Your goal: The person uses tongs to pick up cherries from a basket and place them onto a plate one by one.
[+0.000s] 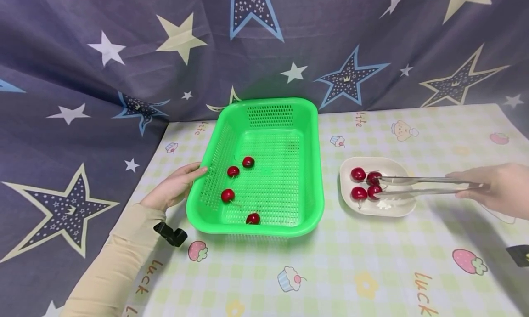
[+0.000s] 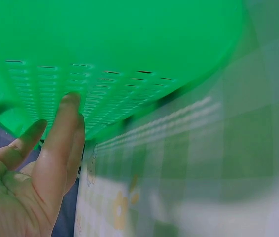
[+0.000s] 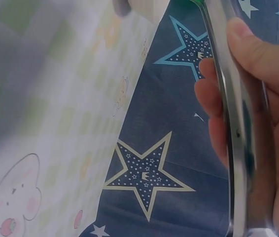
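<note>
A green plastic basket (image 1: 316, 170) with perforated walls holds several red cherries (image 1: 227, 195). My left hand (image 1: 177, 186) is at its left rim, thumb over the top. In the left wrist view, the fingers (image 2: 70, 113) lie against the outer wall below the rim. Well to the right, my right hand (image 1: 498, 188) grips metal tongs (image 1: 434, 180). Their two arms reach apart into a white oval dish (image 1: 398, 211) with several cherries (image 1: 358, 174), their tips around the dish's lower right cherry (image 1: 374, 191). The right wrist view shows fingers and thumb wrapped round the steel handle (image 3: 245, 133).
A pale green checked cloth (image 1: 330, 271) with printed fruit and cupcakes covers the table. Behind it and at the left hangs a dark curtain (image 1: 256, 73) with stars. Small black devices sit near the wrists, one beside the left wrist (image 1: 170, 234).
</note>
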Motion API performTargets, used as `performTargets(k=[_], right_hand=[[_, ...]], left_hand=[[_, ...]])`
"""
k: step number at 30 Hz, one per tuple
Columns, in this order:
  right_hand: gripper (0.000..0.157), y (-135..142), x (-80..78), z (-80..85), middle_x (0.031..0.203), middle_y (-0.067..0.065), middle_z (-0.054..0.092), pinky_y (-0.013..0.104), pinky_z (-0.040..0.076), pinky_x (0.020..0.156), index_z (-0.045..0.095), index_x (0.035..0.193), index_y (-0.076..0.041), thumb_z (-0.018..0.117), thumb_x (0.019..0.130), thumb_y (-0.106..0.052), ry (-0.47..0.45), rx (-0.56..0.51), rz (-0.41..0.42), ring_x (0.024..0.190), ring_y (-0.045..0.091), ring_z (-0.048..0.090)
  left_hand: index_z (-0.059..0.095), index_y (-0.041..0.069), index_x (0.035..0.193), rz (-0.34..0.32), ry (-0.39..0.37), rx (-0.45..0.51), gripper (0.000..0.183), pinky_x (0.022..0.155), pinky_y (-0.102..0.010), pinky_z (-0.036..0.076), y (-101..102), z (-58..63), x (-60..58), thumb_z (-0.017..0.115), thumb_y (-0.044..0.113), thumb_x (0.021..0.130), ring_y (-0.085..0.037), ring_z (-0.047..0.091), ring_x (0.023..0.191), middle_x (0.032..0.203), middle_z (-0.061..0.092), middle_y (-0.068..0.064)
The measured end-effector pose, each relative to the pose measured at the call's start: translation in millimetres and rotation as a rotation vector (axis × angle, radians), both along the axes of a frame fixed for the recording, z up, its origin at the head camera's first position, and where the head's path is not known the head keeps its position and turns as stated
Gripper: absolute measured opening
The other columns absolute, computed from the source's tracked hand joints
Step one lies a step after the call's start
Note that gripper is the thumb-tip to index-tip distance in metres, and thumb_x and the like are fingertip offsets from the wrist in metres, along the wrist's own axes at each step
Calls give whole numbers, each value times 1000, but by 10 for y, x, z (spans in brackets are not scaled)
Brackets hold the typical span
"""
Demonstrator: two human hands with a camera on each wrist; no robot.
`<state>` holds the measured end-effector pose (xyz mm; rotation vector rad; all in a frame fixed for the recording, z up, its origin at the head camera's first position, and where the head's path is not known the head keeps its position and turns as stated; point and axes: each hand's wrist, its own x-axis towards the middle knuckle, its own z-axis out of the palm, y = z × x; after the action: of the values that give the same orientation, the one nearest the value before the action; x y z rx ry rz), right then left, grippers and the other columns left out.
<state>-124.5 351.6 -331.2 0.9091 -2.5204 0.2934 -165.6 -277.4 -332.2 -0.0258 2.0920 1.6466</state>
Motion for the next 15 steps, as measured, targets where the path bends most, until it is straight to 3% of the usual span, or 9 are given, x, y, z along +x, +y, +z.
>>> performTargets(k=[2,4,5,8,9,11,15], right_hand=[[70,11,2,-1,56,3,64,11,29,37,71,88,-3,46,74,-67,-1,-22,6,44,-7,46],[60,15,2,-1,55,1,63,11,28,36,71,90,-19,43,75,-69,-4,-45,7,43,-12,41],[60,12,1,3,55,-1,62,11,28,36,70,91,-19,43,75,-70,-5,-50,2,43,-14,40],[54,-8,-11,26,55,-3,62,11,32,37,71,94,-18,56,72,-65,-8,-52,-10,45,-13,43],[51,-21,-18,35,56,-3,62,11,33,38,71,95,-18,62,72,-62,-7,-46,-12,46,-10,46],[56,-43,-24,62,58,-3,63,14,39,40,70,95,-2,73,69,-51,-13,-13,-27,47,-1,53],[47,-76,-21,106,64,-2,65,23,45,42,69,99,-2,81,65,-32,-56,48,-67,51,19,59]], left_hand=[[8,-3,150,0,-5,-10,68,96,-25,48,-4,-4,-1,40,33,102,-11,52,116,148,27,-23],[3,-2,151,4,-12,-19,71,107,-32,39,-3,-1,0,41,34,102,-21,39,131,153,18,-23],[0,-2,150,3,-15,-20,72,111,-36,34,-5,-1,0,40,34,102,-26,31,137,155,14,-22],[-6,-2,150,11,-26,-6,73,117,-46,19,2,6,3,40,31,102,-34,11,143,157,4,-22],[-7,-2,150,12,-26,-2,74,117,-47,16,5,8,4,40,30,102,-35,8,144,157,2,-22],[-8,-3,149,16,-25,3,73,117,-48,15,9,10,5,39,28,103,-35,7,144,157,2,-23],[-8,-3,149,21,-19,-5,73,118,-48,10,17,11,11,39,28,102,-35,1,144,157,-2,-23]])
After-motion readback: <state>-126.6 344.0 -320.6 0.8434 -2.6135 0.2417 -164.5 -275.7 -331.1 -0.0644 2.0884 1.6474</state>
